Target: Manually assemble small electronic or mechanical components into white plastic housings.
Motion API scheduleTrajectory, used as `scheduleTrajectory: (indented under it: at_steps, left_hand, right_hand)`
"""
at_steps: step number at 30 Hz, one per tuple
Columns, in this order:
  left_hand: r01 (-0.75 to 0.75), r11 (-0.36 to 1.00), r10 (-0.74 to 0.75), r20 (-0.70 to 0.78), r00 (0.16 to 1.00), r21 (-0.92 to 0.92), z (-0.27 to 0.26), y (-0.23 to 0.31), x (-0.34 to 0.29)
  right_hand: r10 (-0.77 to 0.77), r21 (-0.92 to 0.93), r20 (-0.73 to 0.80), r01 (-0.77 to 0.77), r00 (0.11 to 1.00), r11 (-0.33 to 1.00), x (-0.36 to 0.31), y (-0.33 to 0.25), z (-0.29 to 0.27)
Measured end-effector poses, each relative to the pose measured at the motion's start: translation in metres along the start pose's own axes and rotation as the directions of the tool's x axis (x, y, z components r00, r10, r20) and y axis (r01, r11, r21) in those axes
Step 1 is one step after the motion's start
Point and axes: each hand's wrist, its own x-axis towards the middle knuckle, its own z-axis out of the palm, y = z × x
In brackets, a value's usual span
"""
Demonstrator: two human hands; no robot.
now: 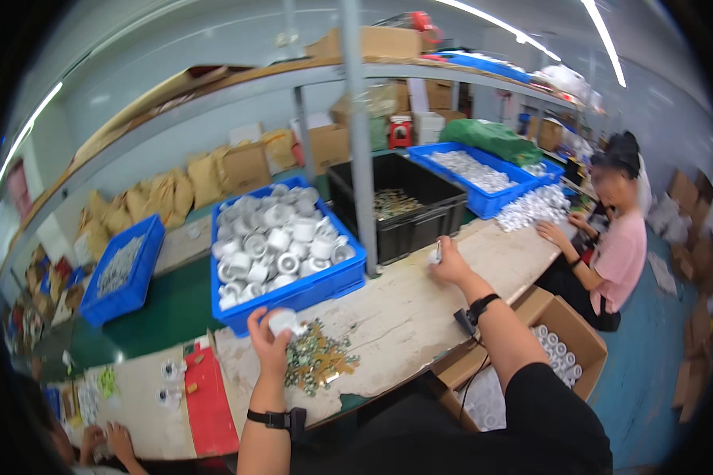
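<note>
My left hand (269, 342) is closed around a white plastic cap-like part (286, 322), held just over a heap of small green and brass-coloured pieces (318, 360) on the worktable. Farther right, my right hand (453, 267) is raised above the pale tabletop (396, 317) with its fingers pinched together. Something small and whitish shows at those fingertips, too blurred to name. Behind my left hand stands a blue crate (293, 297) piled with white round plastic parts (277, 240).
A black crate (420, 229) stands behind the shelf post (358, 142). Below the table edge at right is a cardboard box (590, 348) of white rings. A co-worker in a pink shirt (622, 253) sits at right; another person's hands (119, 443) work at lower left.
</note>
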Motion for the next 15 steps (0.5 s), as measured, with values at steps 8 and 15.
scheduleTrajectory:
  at_steps: [8, 15]
  left_hand:
    - [0.337, 0.850, -0.312, 0.128, 0.941, -0.404, 0.024, 0.012, 0.009]
    - [0.559, 0.828, -0.559, 0.016, 0.829, -0.040, 0.017, 0.025, 0.011]
  right_hand:
    - [-0.383, 0.908, 0.177, -0.001, 0.907, 0.418, -0.066, -0.262, 0.051]
    - [-0.493, 0.921, 0.279, -0.084, 0.824, 0.380, -0.101, -0.282, 0.073]
